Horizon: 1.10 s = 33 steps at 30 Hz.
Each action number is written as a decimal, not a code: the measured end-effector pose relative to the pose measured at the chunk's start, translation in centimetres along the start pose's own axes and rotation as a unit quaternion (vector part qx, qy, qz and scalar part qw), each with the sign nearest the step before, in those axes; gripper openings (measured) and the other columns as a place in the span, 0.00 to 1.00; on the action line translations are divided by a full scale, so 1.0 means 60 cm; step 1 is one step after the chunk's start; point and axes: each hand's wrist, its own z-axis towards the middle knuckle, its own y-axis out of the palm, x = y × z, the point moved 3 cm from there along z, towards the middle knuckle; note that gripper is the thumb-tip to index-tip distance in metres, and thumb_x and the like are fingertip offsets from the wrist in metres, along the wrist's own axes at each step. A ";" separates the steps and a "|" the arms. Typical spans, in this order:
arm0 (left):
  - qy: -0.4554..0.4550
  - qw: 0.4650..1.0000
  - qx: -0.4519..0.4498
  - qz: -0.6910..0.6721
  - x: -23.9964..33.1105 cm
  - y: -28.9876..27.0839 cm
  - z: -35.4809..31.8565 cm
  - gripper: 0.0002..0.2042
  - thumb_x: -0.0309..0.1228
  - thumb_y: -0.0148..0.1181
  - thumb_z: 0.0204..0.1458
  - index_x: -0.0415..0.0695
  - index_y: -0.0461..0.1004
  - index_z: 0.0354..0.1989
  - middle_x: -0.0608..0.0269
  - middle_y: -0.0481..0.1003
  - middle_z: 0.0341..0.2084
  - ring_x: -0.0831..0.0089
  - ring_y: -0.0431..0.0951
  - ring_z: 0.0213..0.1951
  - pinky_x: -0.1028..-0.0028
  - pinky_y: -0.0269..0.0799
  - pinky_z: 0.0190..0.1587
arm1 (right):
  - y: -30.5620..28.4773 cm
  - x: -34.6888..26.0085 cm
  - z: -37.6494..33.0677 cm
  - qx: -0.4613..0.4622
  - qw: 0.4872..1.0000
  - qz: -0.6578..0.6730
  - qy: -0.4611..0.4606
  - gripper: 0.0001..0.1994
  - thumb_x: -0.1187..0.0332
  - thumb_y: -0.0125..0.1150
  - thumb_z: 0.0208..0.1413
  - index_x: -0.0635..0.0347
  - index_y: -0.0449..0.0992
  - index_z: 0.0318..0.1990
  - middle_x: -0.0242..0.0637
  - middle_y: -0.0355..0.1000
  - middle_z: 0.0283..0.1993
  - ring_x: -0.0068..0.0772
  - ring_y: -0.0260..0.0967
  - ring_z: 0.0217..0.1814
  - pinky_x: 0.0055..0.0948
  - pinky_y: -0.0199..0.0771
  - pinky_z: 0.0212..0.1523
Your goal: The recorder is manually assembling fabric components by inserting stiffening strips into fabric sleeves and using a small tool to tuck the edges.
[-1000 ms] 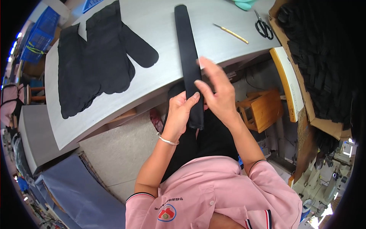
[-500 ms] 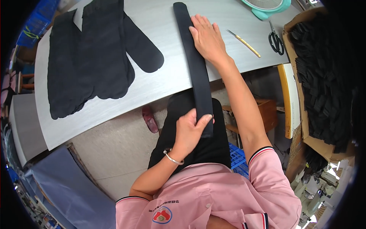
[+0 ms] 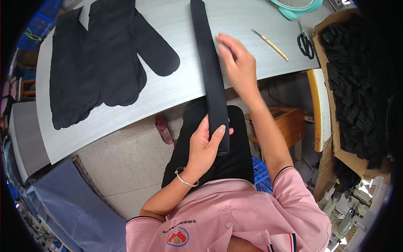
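Left fingers [image 3: 204,126] clasp the black strip [image 3: 212,75], while right fingers [image 3: 232,43], half-curled and empty, hover beside it.

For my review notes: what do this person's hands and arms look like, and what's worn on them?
The left hand and right hand are gloveless. A thin silver-coloured bangle circles the left wrist; none shows on the right. The short pink sleeves have dark edges with light and red stripes.
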 end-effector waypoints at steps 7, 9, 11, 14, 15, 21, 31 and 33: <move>0.136 0.963 0.064 0.225 0.008 0.000 -0.032 0.31 0.27 0.54 0.60 0.38 0.52 0.71 0.48 0.76 0.51 0.72 0.78 0.50 0.73 0.71 0.51 | -0.048 -0.121 -0.176 -0.046 0.986 0.006 0.162 0.25 0.69 0.70 0.51 0.66 0.72 0.56 0.44 0.73 0.52 0.36 0.74 0.43 0.31 0.75 0.42; 0.139 0.956 0.045 0.255 0.008 0.005 -0.049 0.30 0.27 0.54 0.61 0.36 0.52 0.71 0.50 0.74 0.55 0.70 0.77 0.51 0.72 0.72 0.52 | -0.052 -0.124 -0.189 -0.043 0.982 0.038 0.178 0.26 0.69 0.70 0.50 0.66 0.71 0.57 0.43 0.73 0.52 0.34 0.74 0.43 0.30 0.75 0.42; 0.136 0.970 0.009 0.200 0.010 0.009 -0.059 0.29 0.28 0.53 0.62 0.36 0.53 0.70 0.51 0.73 0.57 0.69 0.76 0.53 0.72 0.71 0.53 | -0.060 -0.123 -0.198 -0.041 0.978 0.071 0.193 0.27 0.70 0.70 0.50 0.67 0.70 0.58 0.43 0.72 0.53 0.32 0.74 0.44 0.28 0.76 0.42; 0.093 0.993 -0.026 0.063 0.026 -0.004 -0.065 0.26 0.28 0.52 0.63 0.34 0.57 0.69 0.51 0.66 0.62 0.68 0.69 0.61 0.70 0.65 0.62 | -0.081 -0.119 -0.213 -0.066 0.931 0.245 0.262 0.25 0.74 0.70 0.51 0.66 0.71 0.57 0.42 0.72 0.52 0.24 0.73 0.44 0.23 0.76 0.43; 0.073 0.997 -0.007 0.000 0.032 -0.013 -0.064 0.26 0.28 0.53 0.63 0.34 0.57 0.68 0.50 0.66 0.62 0.69 0.67 0.63 0.70 0.62 0.64 | -0.090 -0.123 -0.221 -0.066 0.929 0.247 0.266 0.25 0.74 0.70 0.51 0.66 0.71 0.57 0.42 0.72 0.52 0.24 0.73 0.44 0.23 0.76 0.43; 0.112 0.989 -0.041 -0.089 0.075 -0.023 -0.047 0.28 0.32 0.57 0.62 0.34 0.58 0.67 0.49 0.65 0.63 0.62 0.68 0.63 0.65 0.64 0.64 | -0.111 -0.176 -0.262 -0.124 0.931 0.269 0.215 0.24 0.75 0.70 0.51 0.67 0.72 0.56 0.41 0.73 0.54 0.25 0.75 0.46 0.23 0.77 0.44; 0.110 0.986 -0.034 -0.121 0.088 -0.023 -0.057 0.27 0.22 0.67 0.52 0.33 0.65 0.61 0.46 0.75 0.52 0.61 0.77 0.54 0.66 0.72 0.60 | -0.132 -0.206 -0.267 -0.096 0.971 0.181 0.120 0.16 0.73 0.72 0.48 0.63 0.78 0.45 0.41 0.75 0.50 0.31 0.74 0.50 0.27 0.74 0.47; 0.111 0.987 -0.016 -0.116 0.087 -0.022 -0.058 0.26 0.20 0.67 0.51 0.32 0.67 0.59 0.46 0.76 0.50 0.61 0.78 0.52 0.67 0.74 0.57 | -0.132 -0.209 -0.264 -0.075 0.982 0.143 0.094 0.15 0.73 0.73 0.47 0.63 0.78 0.43 0.40 0.75 0.48 0.31 0.74 0.48 0.27 0.74 0.45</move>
